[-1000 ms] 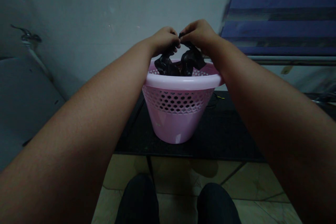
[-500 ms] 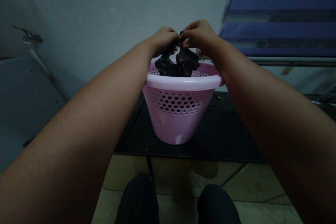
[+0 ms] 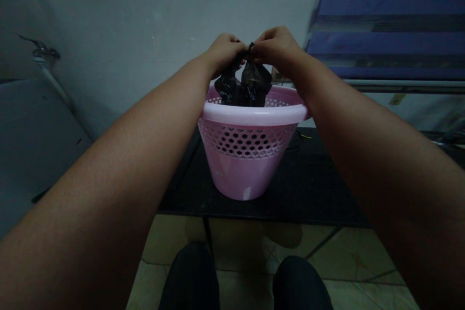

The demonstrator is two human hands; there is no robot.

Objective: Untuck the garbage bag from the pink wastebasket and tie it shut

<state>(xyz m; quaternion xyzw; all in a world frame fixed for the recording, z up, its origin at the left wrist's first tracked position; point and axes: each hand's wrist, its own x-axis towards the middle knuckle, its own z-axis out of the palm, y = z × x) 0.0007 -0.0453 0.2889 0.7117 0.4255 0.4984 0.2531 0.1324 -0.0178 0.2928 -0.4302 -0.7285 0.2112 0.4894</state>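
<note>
A pink plastic basket (image 3: 243, 174) with a holed band below its rim stands upright on a black tabletop (image 3: 308, 184). Out of its mouth rises a black plastic bag (image 3: 254, 82), its upper part gathered. Above the rim, my left hand (image 3: 227, 53) pinches one gathered end of the bag. My right hand (image 3: 276, 46) grips the other end close beside it, the fingertips of both hands nearly meeting. The lower part of the bag is hidden inside the basket. Both forearms reach around the basket's sides.
A dark cable with a yellow end (image 3: 305, 136) lies on the tabletop behind the basket. A tap (image 3: 43, 51) is on the wall at left, above a grey panel (image 3: 36, 135). Blue slats (image 3: 385, 46) fill the upper right. My knees (image 3: 194, 276) are below the table's front edge.
Both hands remain on the bag. My left fingers have shifted slightly, and the bag's right part looks pulled a little straighter. The basket stays put.
</note>
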